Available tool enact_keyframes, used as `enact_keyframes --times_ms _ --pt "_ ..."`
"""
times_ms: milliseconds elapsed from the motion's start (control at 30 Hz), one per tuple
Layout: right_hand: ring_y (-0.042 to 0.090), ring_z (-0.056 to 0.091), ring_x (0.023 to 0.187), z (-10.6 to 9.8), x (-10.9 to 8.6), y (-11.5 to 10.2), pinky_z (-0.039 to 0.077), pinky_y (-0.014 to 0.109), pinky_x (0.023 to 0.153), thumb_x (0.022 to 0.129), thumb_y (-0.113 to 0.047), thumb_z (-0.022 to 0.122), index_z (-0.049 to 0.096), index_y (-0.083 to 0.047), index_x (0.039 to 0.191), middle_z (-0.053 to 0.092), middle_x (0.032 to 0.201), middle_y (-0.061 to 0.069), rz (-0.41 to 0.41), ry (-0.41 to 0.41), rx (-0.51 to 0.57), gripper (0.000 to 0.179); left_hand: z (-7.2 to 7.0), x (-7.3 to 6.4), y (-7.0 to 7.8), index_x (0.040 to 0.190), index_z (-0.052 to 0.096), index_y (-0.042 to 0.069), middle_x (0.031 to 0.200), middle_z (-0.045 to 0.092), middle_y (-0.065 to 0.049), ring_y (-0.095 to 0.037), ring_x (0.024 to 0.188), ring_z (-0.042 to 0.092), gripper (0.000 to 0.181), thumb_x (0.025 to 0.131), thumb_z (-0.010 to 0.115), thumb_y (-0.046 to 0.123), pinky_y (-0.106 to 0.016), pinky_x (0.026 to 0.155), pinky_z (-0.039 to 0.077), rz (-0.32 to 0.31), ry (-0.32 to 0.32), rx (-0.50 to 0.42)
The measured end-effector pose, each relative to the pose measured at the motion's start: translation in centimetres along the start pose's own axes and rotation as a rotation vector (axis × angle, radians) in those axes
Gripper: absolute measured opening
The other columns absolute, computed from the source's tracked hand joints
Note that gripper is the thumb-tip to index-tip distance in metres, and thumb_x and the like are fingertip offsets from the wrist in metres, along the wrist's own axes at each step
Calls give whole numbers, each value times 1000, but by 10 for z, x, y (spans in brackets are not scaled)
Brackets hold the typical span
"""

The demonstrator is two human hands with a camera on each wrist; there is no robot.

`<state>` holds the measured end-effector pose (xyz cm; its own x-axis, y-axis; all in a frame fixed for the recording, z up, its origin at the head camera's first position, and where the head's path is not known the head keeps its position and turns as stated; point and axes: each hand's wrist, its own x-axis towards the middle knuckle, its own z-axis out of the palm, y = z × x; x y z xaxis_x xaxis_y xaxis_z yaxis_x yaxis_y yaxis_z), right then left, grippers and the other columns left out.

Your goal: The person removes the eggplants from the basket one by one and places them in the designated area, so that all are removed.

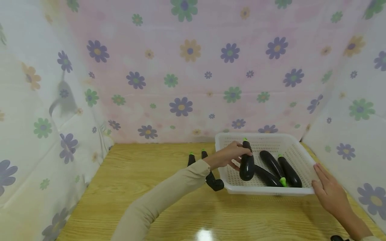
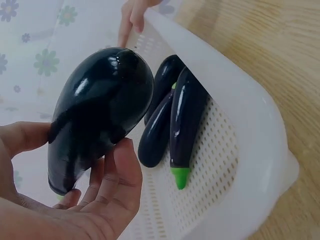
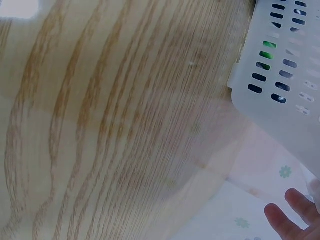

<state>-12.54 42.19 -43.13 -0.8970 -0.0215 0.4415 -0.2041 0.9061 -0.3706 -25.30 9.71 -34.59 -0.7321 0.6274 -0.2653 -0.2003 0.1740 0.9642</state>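
I have one eggplant grasped in my left hand, raised over the left part of the white basket. Contact is around the narrower half, thumb on one side and fingers on the other; the green stem points to the basket's far rim, and the broad, rounded end juts free beyond my fingertips towards its near rim. Three further eggplants lie inside the basket, right of the held one. Two green-stemmed eggplants are outside, left of the basket on the wooden table, partly hidden by my sleeve. My right hand touches the basket's right rim by the near corner; whether it clasps there, I cannot tell
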Motion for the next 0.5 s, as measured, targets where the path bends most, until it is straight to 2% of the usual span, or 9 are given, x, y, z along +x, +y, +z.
enact_keyframes --times_ms 233,400,500 --pt "40 14 128 1 1 1 5 51 103 89 -10 37 22 0 138 14 144 11 -2 9 3 52 -14 -13 3 101 57 9 90 61 -9 -26 76 61 26 81 60 25 -43 57 51 33 -29 16" --pt "41 12 128 0 2 2 5 52 102 90 -10 36 20 0 138 12 145 10 0 -8 25 52 -22 -18 2 105 54 11 91 61 -10 -27 78 61 31 80 62 27 -42 56 51 20 -14 15" --pt "42 11 128 0 0 1 5 54 101 90 -10 36 19 0 139 11 145 10 10 -17 35 52 -25 -23 1 112 47 12 95 58 -9 -29 81 60 39 80 62 28 -43 58 51 9 -10 8"
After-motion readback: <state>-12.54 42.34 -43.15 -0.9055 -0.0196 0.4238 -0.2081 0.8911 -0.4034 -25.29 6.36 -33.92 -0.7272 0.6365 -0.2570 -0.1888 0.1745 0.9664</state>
